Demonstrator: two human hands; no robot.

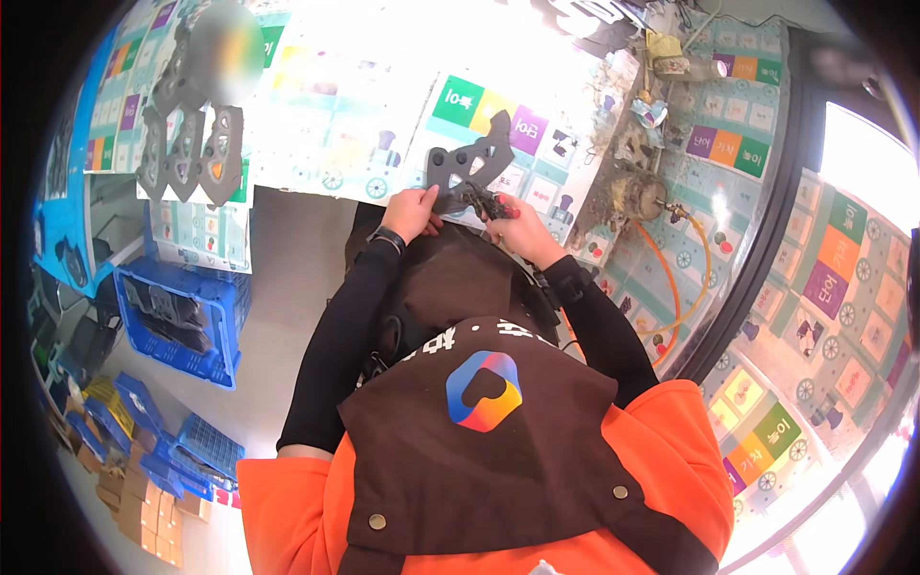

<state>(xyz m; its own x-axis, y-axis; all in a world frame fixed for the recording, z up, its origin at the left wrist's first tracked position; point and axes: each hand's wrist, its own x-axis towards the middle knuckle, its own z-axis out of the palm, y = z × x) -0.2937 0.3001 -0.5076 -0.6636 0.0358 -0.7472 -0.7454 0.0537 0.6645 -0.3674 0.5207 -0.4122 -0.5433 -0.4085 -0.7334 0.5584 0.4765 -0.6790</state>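
At the front edge of the table, a dark grey bracket-like plastic part [495, 153] with holes and cut-outs lies tilted on the printed cover. My left hand [412, 213] is closed on its lower left end. My right hand [522, 232] is wrapped round a red-handled hand tool [494, 205], which looks like nippers or pliers. The tool's dark head points left and meets the part's lower edge; its jaws are too small to make out. Several similar grey parts [184, 158] lie at the table's left end.
Dark scraps [628, 144] are heaped along the table's right side near an orange hose [668, 287]. On the left stands a blue crate [230, 331] with dark parts inside. More blue crates [206, 446] and cardboard boxes [144, 508] sit at the lower left.
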